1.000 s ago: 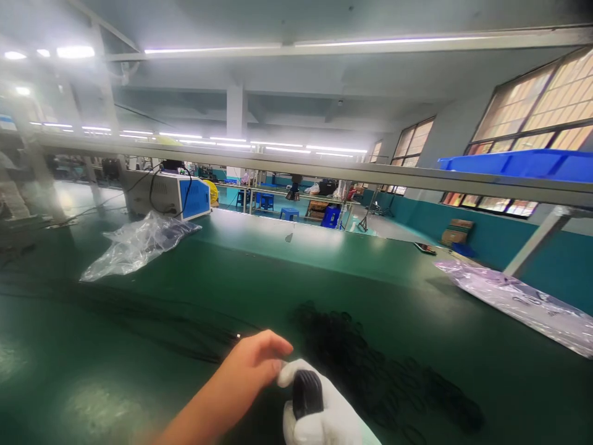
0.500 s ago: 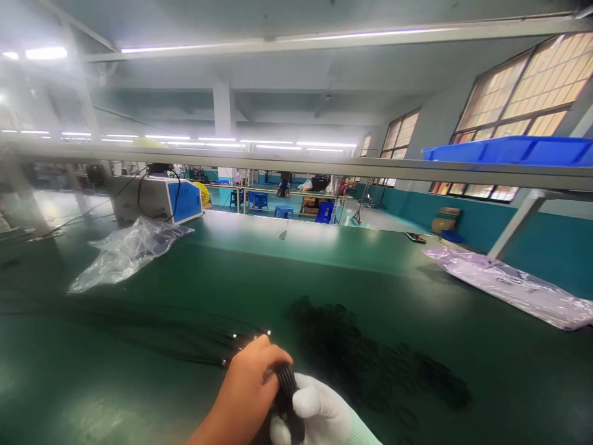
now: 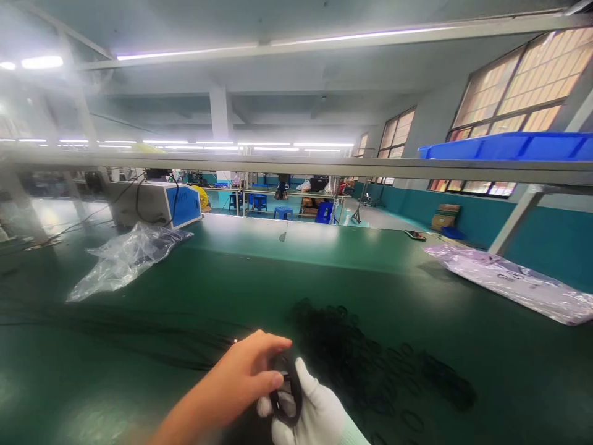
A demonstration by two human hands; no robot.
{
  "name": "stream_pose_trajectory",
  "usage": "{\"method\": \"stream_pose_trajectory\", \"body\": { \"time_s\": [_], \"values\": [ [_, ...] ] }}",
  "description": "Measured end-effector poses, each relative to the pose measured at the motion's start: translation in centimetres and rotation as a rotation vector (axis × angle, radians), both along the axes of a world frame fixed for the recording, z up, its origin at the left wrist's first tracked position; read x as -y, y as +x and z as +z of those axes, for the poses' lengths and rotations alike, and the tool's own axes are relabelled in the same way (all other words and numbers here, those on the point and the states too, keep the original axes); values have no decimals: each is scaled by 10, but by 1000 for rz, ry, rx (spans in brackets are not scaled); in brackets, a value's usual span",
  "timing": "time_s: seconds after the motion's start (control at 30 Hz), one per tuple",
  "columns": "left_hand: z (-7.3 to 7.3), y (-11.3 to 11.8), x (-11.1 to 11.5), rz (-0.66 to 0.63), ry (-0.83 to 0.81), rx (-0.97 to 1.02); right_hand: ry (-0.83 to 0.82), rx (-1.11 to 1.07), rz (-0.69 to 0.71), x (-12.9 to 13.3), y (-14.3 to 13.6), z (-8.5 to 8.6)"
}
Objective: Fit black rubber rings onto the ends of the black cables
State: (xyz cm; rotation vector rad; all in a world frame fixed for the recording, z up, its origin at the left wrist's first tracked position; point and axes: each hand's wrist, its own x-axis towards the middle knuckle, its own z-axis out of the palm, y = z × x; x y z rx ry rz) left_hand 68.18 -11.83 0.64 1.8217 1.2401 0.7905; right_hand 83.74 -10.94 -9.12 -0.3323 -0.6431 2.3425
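Observation:
My bare left hand (image 3: 241, 374) and my white-gloved right hand (image 3: 315, 414) meet at the bottom middle of the view. Between them they hold a black rubber ring (image 3: 286, 395), my left thumb and fingers pinching its top while my gloved fingers support it from below. A pile of similar black rings (image 3: 370, 364) lies on the green table (image 3: 287, 272) just right of my hands. A bundle of thin black cables (image 3: 139, 334) stretches leftward from beside my left hand.
A crumpled clear plastic bag (image 3: 125, 259) lies at the left, behind it a white and blue machine box (image 3: 162, 204). Another plastic bag (image 3: 509, 281) lies at the right. A metal shelf rail (image 3: 324, 165) carrying a blue bin (image 3: 509, 147) crosses overhead.
The black ring has been turned in my hands and now shows its open loop. My left fingers have shifted onto its top and my gloved fingers have spread beneath it.

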Motion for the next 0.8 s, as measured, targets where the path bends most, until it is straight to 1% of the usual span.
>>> {"method": "stream_pose_trajectory", "body": {
  "time_s": [0.03, 0.07, 0.1, 0.13, 0.17, 0.2, 0.27, 0.3, 0.33, 0.4, 0.47, 0.53, 0.57, 0.6, 0.63, 0.67, 0.7, 0.77, 0.8],
  "values": [
    [0, -4, -2, -80, -97, 111, -12, 14, 14, 1, 0, 2],
    [0, -7, -5, -127, -179, 204, -22, 41, 33, 2, 0, 5],
    [-1, -8, -7, -133, -240, 262, -31, 80, 60, 3, 1, 8],
    [-3, -7, -9, -106, -275, 276, -30, 132, 71, 5, 1, 12],
    [-6, -5, -11, -59, -282, 252, 4, 206, 47, 6, 2, 15],
    [-8, -1, -13, 3, -264, 211, 74, 294, -19, 7, 2, 19],
    [-13, 6, -16, 122, -208, 133, 269, 476, -187, 9, 5, 26],
    [-15, 9, -17, 168, -185, 118, 355, 532, -235, 10, 7, 29],
    [-17, 11, -17, 202, -172, 120, 406, 548, -245, 10, 8, 31],
    [-21, 13, -14, 237, -193, 143, 401, 481, -193, 11, 11, 35],
    [-25, 12, -9, 234, -256, 182, 377, 429, -161, 13, 13, 39],
    [-29, 9, -3, 222, -322, 231, 373, 450, -184, 14, 13, 41],
    [-30, 8, -1, 243, -331, 240, 377, 473, -201, 15, 12, 43],
    [-31, 7, 1, 282, -302, 234, 377, 488, -217, 16, 12, 44],
    [-31, 5, 2, 317, -232, 212, 375, 487, -224, 17, 12, 45],
    [-32, 4, 2, 322, -140, 178, 369, 470, -219, 17, 12, 45],
    [-32, 3, 3, 291, -42, 139, 360, 435, -192, 17, 11, 45],
    [-34, 3, 3, 169, 134, 65, 338, 341, -114, 15, 11, 43],
    [-37, 5, 3, 123, 197, 28, 331, 298, -71, 15, 11, 41]
  ]
}}
